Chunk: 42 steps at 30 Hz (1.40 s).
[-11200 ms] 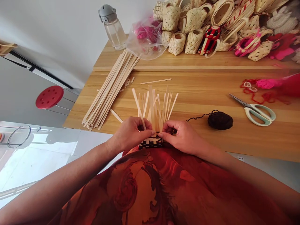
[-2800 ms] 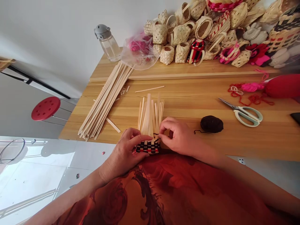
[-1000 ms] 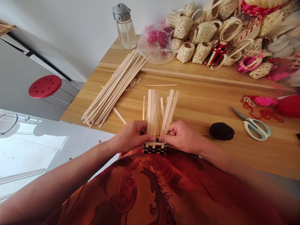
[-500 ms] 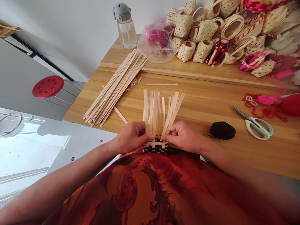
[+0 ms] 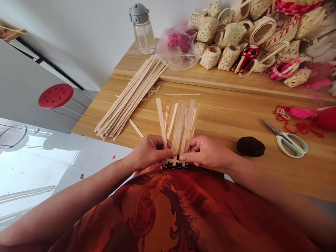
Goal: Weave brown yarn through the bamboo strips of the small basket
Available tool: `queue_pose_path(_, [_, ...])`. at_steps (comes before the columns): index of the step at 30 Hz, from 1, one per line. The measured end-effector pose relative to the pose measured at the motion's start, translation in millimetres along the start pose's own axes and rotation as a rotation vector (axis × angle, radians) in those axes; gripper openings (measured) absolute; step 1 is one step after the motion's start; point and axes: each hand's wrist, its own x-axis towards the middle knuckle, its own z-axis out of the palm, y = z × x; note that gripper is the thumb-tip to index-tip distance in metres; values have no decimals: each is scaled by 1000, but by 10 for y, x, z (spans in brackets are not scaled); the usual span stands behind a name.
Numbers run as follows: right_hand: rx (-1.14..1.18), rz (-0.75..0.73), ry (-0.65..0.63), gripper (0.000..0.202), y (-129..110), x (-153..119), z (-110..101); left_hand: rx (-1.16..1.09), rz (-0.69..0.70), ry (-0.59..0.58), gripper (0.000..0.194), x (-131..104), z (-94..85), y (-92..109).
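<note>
Close to my body at the table's front edge is a small half-woven basket [image 5: 175, 164]. Its lower part is a black and pale weave, and several pale wood strips [image 5: 179, 127] stand up from it in a loose fan. On its left side my left hand [image 5: 153, 150] is closed, thumb and fingers pinching the strips just above the weave. From the right, my right hand [image 5: 202, 151] pinches the strips on that side in the same way. Both thumbs point inward and lie near each other. My fingertips behind the strips are partly hidden.
A bundle of long wood strips [image 5: 131, 99] lies on the table at left. Right of my hands are a ball of dark yarn [image 5: 250, 146] and scissors [image 5: 288, 140]. Behind stand a bottle [image 5: 143, 31], a plastic bag [image 5: 178, 49] and many small woven baskets [image 5: 233, 35].
The upright strips have shifted: the leftmost now leans further left, and those on the right have come closer to the middle. Both hands keep their pinch. The view has moved slightly.
</note>
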Motion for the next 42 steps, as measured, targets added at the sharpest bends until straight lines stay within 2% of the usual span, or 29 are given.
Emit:
queue_pose_path(5, [46,102,11,33,-32,62,-2,-60,34,-21,23,8,15,11])
queue_pose_path(10, [99,102,106,33,2,70,96,-52,28,16,27,13,31,26])
queue_pose_path(14, [113,48,159,30,30,61,120,-46,13,16,24,4,21,32])
queue_pose_path(17, [124,45,146,30,39,54,101,-59,17,21,24,2,1,30])
queue_pose_path(23, [103,13,80,32,63,55,79,-45,-18,-96,24,63,-43,13])
queue_pose_path(26, [94,21,81,32,61,29,73,-9,-16,-90,18,90,-39,6])
queue_pose_path(29, [61,27,101,30,56,-16,62,5,-13,-71,22,91,-20,13])
queue_pose_path(35, [-152,-102,119,25,70,-82,-2,62,-7,-78,24,80,17,30])
queue_pose_path(42, [-114,-89,148,29,72,-46,23,88,-24,-86,21,96,-2,34])
